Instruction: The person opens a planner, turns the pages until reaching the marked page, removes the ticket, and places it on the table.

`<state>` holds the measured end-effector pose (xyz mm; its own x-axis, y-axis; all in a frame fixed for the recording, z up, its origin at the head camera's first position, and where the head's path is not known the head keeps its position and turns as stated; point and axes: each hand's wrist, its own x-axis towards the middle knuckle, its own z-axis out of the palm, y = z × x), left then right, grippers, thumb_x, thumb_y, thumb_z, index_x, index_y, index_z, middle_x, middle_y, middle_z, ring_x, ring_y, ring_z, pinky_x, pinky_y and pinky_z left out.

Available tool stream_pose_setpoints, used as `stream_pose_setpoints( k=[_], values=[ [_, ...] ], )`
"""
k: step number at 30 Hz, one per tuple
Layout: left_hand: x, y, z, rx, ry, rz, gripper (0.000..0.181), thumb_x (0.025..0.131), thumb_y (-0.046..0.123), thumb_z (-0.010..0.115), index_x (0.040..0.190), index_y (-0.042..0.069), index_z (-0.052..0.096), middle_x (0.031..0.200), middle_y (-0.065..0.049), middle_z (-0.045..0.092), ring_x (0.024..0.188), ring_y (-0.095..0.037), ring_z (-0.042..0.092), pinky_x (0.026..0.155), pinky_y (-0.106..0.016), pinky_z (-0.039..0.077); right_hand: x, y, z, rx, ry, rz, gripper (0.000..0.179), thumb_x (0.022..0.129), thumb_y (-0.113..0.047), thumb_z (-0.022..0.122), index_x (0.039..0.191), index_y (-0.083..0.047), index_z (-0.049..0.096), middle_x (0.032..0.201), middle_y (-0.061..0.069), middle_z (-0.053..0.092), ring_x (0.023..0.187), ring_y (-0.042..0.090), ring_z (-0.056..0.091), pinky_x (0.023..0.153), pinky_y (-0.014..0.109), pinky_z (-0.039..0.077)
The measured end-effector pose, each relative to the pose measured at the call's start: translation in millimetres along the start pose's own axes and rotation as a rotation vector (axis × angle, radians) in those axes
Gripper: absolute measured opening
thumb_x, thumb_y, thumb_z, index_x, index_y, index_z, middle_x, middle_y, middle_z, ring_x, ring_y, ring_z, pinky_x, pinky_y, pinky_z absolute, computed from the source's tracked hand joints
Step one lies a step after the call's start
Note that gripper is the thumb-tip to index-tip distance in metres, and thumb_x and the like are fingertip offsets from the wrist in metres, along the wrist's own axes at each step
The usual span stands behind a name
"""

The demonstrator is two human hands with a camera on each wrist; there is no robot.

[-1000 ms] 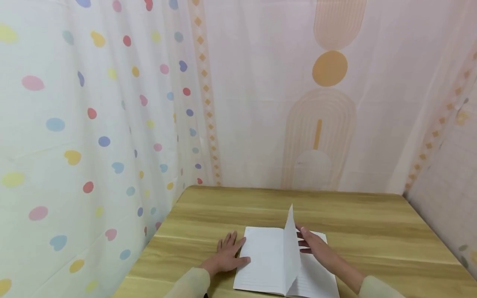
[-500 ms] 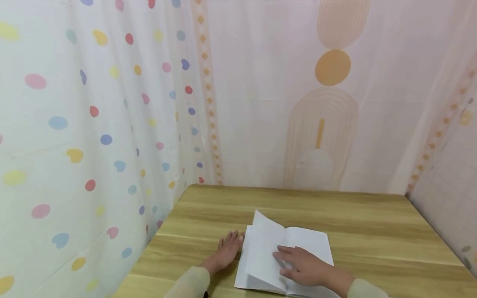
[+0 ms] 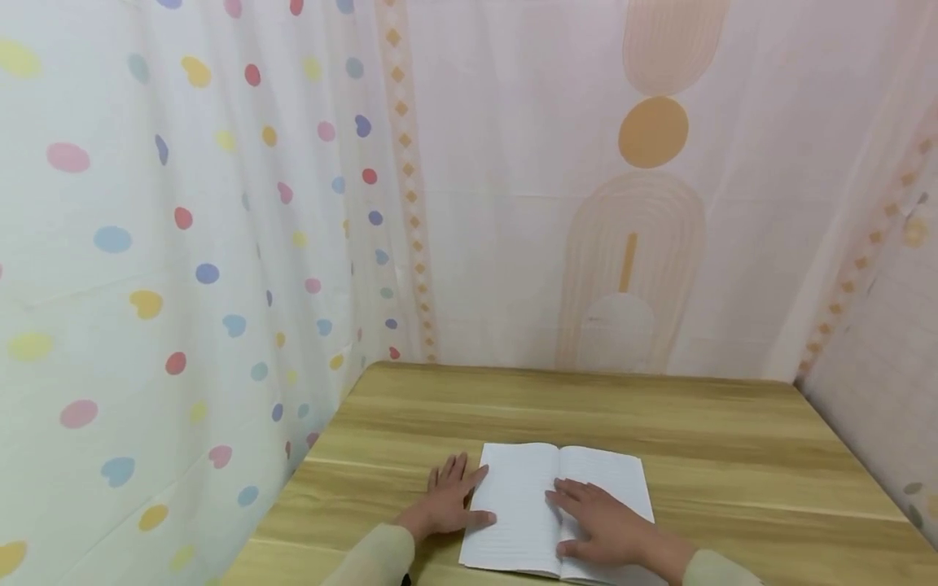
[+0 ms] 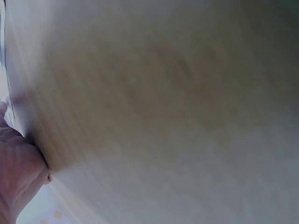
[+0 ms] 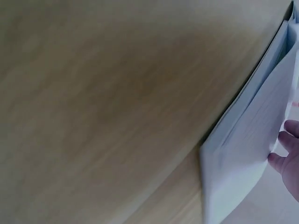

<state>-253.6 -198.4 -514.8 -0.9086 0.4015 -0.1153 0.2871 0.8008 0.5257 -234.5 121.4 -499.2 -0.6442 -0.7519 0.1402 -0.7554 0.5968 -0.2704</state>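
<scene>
One notebook point(image 3: 516, 492) lay spread on wooden table point(image 3: 659, 411). Right hand point(image 3: 604, 525) lay over right page point(image 3: 607, 468), relaxed fingertips at centre fold, nothing gripped; left hand point(image 3: 449, 500) splayed at left edge (thumb on paper). I judged step as page smoothing; next move called for catching right page's edge.

Notebook point(image 3: 516, 509) on table point(image 3: 718, 456), back curtain point(image 3: 506, 228) behind, side curtain point(image 3: 146, 244) left.

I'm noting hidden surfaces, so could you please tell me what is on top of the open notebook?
The right hand lies over the notebook, across its fold; the left hand overlaps its left edge. What lies directly beneath them is covered and cannot be seen.
</scene>
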Motion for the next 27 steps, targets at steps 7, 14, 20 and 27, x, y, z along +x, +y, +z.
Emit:
stream_pose_setpoints(
  k=[7,14,20,27],
  values=[
    [-1.1,0.3,-1.9,0.010,-0.007,0.001,0.088,0.089,0.063,0.062,0.156,0.014,0.033,0.161,-0.030,0.004,0.147,-0.048,-0.003,0.112,-0.067,-0.006,-15.8,26.4,-7.9,-0.001,0.069,0.136,0.072,0.093,-0.050,0.064,0.136,0.006,0.054,0.141,0.031,0.047,0.130,0.048,0.044,0.104,0.062,0.035],
    [-1.1,0.2,-0.8,0.009,-0.005,0.009,0.087,0.089,0.061,0.063,0.155,0.013,0.034,0.161,-0.030,0.004,0.147,-0.049,-0.002,0.111,-0.068,-0.005,-33.4,68.1,-16.0,-0.008,0.089,0.379,0.081,0.088,-0.057,0.066,0.137,0.006,0.053,0.141,0.038,0.042,0.131,0.055,0.038,0.100,0.072,0.029],
    [-1.9,0.6,-1.7,0.004,-0.003,0.009,0.087,0.089,0.061,0.063,0.155,0.013,0.034,0.160,-0.031,0.004,0.147,-0.049,-0.002,0.111,-0.068,-0.005,-43.8,87.4,-21.3,0.092,0.066,0.469,0.092,0.088,-0.062,0.064,0.144,0.007,0.043,0.146,0.041,0.031,0.135,0.058,0.028,0.103,0.074,0.023],
    [-1.1,1.0,-2.2,0.014,0.000,0.010,0.086,0.089,0.059,0.064,0.155,0.013,0.034,0.160,-0.032,0.005,0.147,-0.050,-0.002,0.111,-0.068,-0.004,-44.5,87.4,-23.9,0.124,0.054,0.474,0.094,0.088,-0.063,0.062,0.146,0.008,0.040,0.148,0.040,0.030,0.136,0.059,0.025,0.104,0.074,0.019]
  ],
)
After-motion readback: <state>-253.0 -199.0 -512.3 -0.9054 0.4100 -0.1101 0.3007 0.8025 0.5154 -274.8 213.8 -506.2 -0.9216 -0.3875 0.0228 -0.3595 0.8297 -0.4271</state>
